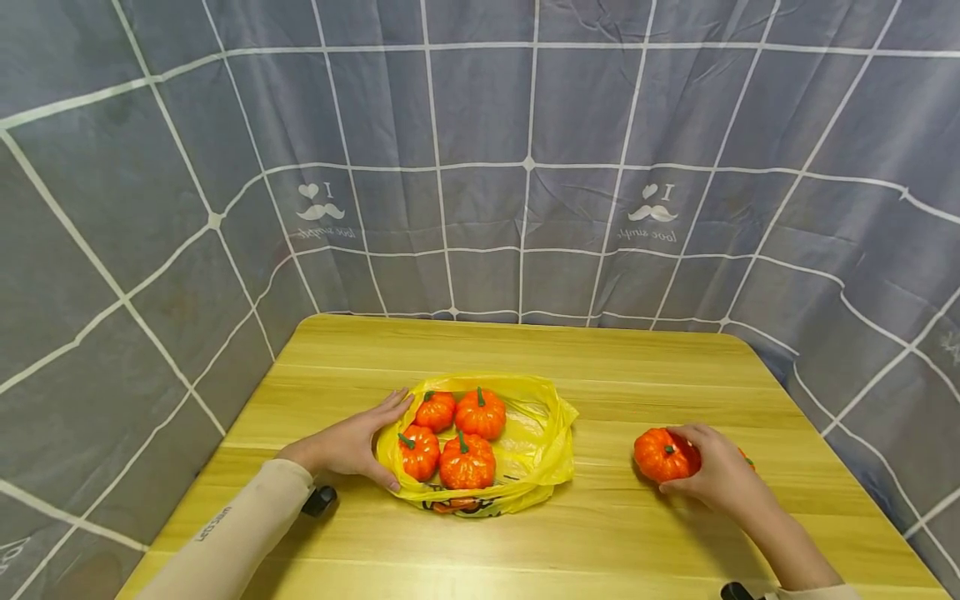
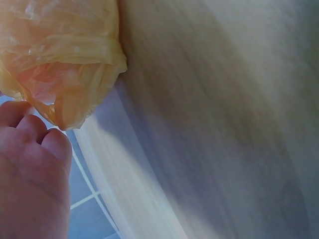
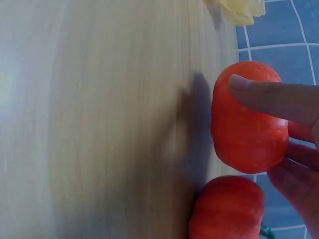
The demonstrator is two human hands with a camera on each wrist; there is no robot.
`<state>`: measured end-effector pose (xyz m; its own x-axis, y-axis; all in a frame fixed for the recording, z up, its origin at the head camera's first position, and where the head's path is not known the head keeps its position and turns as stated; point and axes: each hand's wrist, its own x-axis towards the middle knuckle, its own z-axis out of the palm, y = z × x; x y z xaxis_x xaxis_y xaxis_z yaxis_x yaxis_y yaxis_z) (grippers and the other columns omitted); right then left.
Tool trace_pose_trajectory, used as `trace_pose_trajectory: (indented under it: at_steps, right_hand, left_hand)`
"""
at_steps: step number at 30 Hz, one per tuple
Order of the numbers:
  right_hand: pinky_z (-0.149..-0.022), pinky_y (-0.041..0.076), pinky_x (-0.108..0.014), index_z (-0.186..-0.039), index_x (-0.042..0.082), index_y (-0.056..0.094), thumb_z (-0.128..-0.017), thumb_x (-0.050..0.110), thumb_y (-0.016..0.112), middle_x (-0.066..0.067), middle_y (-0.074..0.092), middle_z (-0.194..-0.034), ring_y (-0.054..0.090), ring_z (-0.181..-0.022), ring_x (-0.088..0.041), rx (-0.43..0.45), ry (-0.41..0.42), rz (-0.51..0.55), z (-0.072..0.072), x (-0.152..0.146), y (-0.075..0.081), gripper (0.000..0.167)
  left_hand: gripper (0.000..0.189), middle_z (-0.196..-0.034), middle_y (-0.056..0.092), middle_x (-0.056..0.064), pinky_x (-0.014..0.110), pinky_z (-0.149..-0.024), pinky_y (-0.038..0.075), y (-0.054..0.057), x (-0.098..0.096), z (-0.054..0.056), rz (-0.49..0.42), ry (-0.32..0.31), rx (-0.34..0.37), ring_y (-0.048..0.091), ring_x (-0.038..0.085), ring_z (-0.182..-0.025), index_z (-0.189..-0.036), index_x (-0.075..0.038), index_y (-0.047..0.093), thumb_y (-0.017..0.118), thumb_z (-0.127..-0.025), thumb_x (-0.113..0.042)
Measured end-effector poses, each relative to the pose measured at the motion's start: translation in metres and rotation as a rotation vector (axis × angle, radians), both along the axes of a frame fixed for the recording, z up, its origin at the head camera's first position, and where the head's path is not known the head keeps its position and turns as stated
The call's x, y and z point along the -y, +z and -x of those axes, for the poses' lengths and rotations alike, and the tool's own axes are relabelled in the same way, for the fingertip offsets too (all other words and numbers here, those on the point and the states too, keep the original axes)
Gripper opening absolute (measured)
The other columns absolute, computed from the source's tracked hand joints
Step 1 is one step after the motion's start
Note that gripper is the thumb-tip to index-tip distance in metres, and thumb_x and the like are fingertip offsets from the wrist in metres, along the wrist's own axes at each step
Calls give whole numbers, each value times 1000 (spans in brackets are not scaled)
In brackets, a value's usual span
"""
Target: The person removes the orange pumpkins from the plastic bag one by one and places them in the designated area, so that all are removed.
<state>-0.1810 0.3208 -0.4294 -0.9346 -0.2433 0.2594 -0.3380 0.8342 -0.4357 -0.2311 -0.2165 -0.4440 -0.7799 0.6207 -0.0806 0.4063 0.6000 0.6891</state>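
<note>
Head: at left on the surface [image 1: 600, 537], the left hand [image 1: 348, 442] grasps the left rim of a yellow bag [image 1: 558, 450] where four orange pumpkins [image 1: 467, 462] show; its dark print is unreadable. At right, the right hand [image 1: 716, 471] grips a single pumpkin [image 1: 658, 455]. The far curtain [image 1: 480, 108] reads "I", a heart and "love simple", mirrored; the left sleeve's [image 1: 240, 512] lettering is unclear.

Left wrist: bent fingers [image 2: 56, 144] meet the bag's edge.

Right wrist: thumb and fingers clasp the single pumpkin, another pumpkin [image 3: 227, 209] just beside.

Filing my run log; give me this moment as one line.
left hand: touches yellow bag; right hand: holds orange pumpkin; bag: four pumpkins visible inside; near held one: another pumpkin
</note>
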Motion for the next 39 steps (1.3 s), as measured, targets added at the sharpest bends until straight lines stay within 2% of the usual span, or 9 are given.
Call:
trace_pose_trajectory:
  at_steps: [6,11,24,26,34,39]
  right_hand:
    - [-92,46,-62,-119,-10,66,-50,23,101,-26,65,-114,60,-108,-48,42,3,-23,-3,-7,-4,85]
    - [-91,47,-61,-118,-10,66,-47,26,102,-25,66,-112,62,-106,-46,28,5,-40,-5,-11,-8,88]
    - [-93,44,-65,-125,-14,58,-46,22,102,-35,59,-121,55,-112,-54,32,29,-56,-6,-4,-6,97]
    - [-93,45,-65,-128,-12,57,-49,21,102,-34,58,-124,54,-114,-54,36,34,-57,-5,0,-4,97]
    - [-95,40,-69,-139,-6,52,-72,26,92,-32,52,-134,47,-120,-56,14,16,-48,-1,15,7,84]
    - [-99,35,-71,-146,-5,44,-73,42,90,-33,46,-142,40,-126,-57,45,-15,-18,0,21,14,98]
  left_hand:
    - [128,-168,1,15,63,-116,12,0,0,0,3,2,1,-3,36,-152,-162,-7,15,94,-67,-42]
    - [129,-168,1,15,63,-116,11,0,0,1,0,3,2,-3,36,-152,-162,-7,15,94,-67,-42]
    - [128,-168,0,15,64,-116,12,1,0,0,2,-4,-3,-3,36,-152,-162,-7,14,94,-68,-42]
    - [128,-168,-1,15,64,-116,12,1,1,0,2,-6,-3,-3,37,-152,-162,-7,14,94,-68,-42]
    - [129,-168,-1,13,63,-116,10,0,0,1,1,5,13,-3,35,-152,-162,-7,14,94,-67,-42]
    - [129,-168,-1,14,63,-116,9,0,0,0,-8,10,14,-3,35,-152,-162,-7,15,95,-66,-41]
